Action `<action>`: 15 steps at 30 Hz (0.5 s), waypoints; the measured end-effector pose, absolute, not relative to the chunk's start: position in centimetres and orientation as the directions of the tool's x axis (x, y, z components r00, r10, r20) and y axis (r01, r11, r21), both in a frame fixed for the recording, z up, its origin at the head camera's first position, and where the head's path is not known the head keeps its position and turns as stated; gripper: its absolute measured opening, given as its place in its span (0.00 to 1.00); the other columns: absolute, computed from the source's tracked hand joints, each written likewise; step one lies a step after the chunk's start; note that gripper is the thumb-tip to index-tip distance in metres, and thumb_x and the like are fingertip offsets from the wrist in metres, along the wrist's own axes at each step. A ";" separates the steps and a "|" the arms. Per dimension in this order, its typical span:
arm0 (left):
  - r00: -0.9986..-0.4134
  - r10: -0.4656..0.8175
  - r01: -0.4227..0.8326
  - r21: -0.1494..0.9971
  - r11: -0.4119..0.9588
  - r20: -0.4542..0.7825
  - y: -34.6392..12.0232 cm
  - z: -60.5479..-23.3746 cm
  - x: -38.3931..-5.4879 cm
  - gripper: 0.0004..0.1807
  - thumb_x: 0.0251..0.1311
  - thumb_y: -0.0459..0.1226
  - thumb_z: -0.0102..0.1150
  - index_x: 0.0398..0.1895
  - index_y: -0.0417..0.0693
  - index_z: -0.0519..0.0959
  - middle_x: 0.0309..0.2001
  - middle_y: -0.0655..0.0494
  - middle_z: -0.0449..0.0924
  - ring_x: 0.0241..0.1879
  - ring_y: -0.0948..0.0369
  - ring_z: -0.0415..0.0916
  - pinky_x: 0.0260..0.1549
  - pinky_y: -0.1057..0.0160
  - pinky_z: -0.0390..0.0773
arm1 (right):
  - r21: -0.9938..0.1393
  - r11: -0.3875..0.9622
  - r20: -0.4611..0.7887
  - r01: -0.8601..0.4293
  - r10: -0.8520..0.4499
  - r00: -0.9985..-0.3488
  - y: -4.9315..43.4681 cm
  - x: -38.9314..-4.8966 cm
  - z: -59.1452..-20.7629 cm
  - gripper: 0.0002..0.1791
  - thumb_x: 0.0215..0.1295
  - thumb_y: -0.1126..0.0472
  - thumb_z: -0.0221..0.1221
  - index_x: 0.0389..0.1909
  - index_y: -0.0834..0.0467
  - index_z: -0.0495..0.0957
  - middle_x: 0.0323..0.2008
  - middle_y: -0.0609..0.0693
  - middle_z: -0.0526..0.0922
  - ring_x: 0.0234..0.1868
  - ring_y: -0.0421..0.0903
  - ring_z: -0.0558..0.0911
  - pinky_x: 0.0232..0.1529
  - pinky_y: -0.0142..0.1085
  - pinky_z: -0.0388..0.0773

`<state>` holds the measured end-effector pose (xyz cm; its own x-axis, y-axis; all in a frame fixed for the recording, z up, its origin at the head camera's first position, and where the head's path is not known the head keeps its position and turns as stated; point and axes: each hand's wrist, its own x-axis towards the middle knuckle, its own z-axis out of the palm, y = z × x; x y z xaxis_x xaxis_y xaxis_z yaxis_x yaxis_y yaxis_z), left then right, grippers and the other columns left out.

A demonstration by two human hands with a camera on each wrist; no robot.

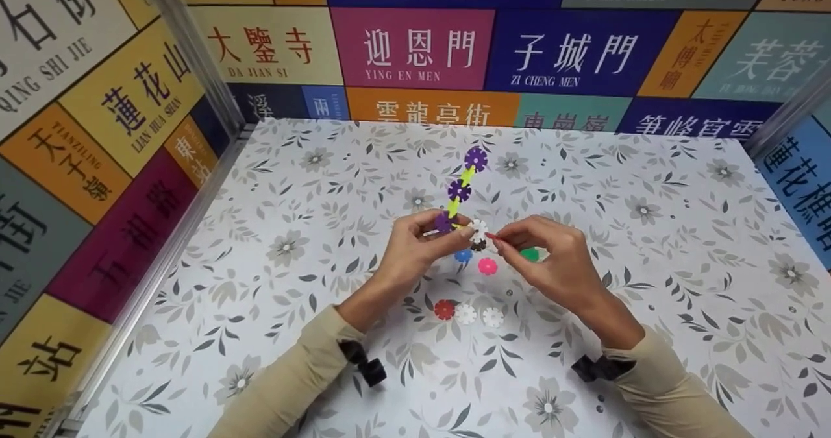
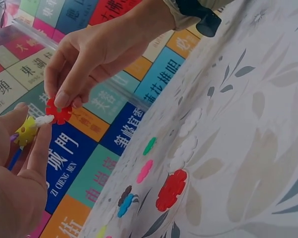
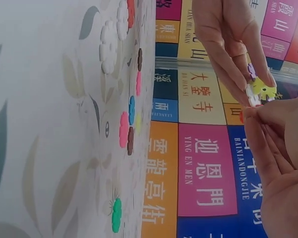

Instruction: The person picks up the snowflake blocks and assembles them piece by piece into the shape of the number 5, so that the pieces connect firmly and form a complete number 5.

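Observation:
A chain of interlocking plastic snowflake discs (image 1: 459,190), purple and yellow by turns, stands up from my left hand (image 1: 419,243). The thumb and fingers of that hand pinch its lower end, where a white snowflake disc (image 1: 479,230) sticks out toward the right. My right hand (image 1: 558,256) pinches a red snowflake disc (image 2: 59,111) between thumb and fingertips. In the left wrist view the red disc's edge meets the white one; whether their slots are joined I cannot tell. Fingers partly hide the joint in the right wrist view.
Loose discs lie on the flower-patterned tabletop (image 1: 363,185): red (image 1: 445,309) and two white (image 1: 493,316) ones nearest me, with pink (image 1: 487,266), blue (image 1: 463,255), green (image 1: 531,254) and brown ones under or near the hands. Panels with lettering (image 1: 415,48) stand behind and beside the table.

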<state>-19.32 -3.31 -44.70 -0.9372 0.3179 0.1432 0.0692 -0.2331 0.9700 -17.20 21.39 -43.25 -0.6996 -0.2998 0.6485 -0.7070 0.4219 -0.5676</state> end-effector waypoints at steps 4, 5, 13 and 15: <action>-0.931 0.333 0.065 0.966 -0.249 0.148 -3.3 -44.8 -19.2 0.16 0.68 0.41 0.75 0.55 0.44 0.89 0.53 0.43 0.90 0.54 0.44 0.90 0.61 0.51 0.89 | -0.552 0.425 0.662 -0.717 -0.299 -0.687 21.5 -17.2 -43.2 0.10 0.64 0.68 0.76 0.42 0.51 0.92 0.37 0.44 0.93 0.33 0.38 0.89 0.37 0.23 0.86; -0.930 0.337 0.062 0.965 -0.256 0.149 -3.3 -44.8 -19.2 0.16 0.69 0.41 0.75 0.55 0.44 0.89 0.54 0.43 0.90 0.54 0.45 0.90 0.62 0.51 0.89 | -0.551 0.418 0.668 -0.722 -0.297 -0.682 21.6 -17.2 -43.2 0.11 0.63 0.68 0.76 0.43 0.51 0.92 0.37 0.44 0.93 0.34 0.38 0.88 0.38 0.23 0.86; -0.928 0.347 0.010 0.942 -0.336 0.134 -3.0 -44.5 -18.9 0.16 0.72 0.37 0.71 0.58 0.40 0.87 0.57 0.40 0.88 0.54 0.42 0.90 0.63 0.51 0.87 | -0.576 0.284 0.709 -0.767 -0.294 -0.641 21.9 -17.3 -42.8 0.17 0.60 0.77 0.75 0.47 0.56 0.93 0.41 0.50 0.94 0.39 0.40 0.93 0.42 0.28 0.91; -0.929 0.347 -0.001 0.937 -0.350 0.128 -2.9 -44.5 -18.8 0.16 0.72 0.36 0.71 0.58 0.40 0.87 0.58 0.39 0.88 0.56 0.39 0.89 0.63 0.51 0.87 | -0.585 0.267 0.708 -0.766 -0.292 -0.643 21.9 -17.2 -42.8 0.19 0.59 0.79 0.74 0.47 0.57 0.92 0.41 0.51 0.94 0.39 0.39 0.93 0.42 0.30 0.91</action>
<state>-18.85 -2.94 -44.46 -0.9291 0.3470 0.1281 -0.0015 -0.3497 0.9368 -17.20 21.95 -42.78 -0.6428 -0.2917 0.7083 -0.7658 0.2666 -0.5852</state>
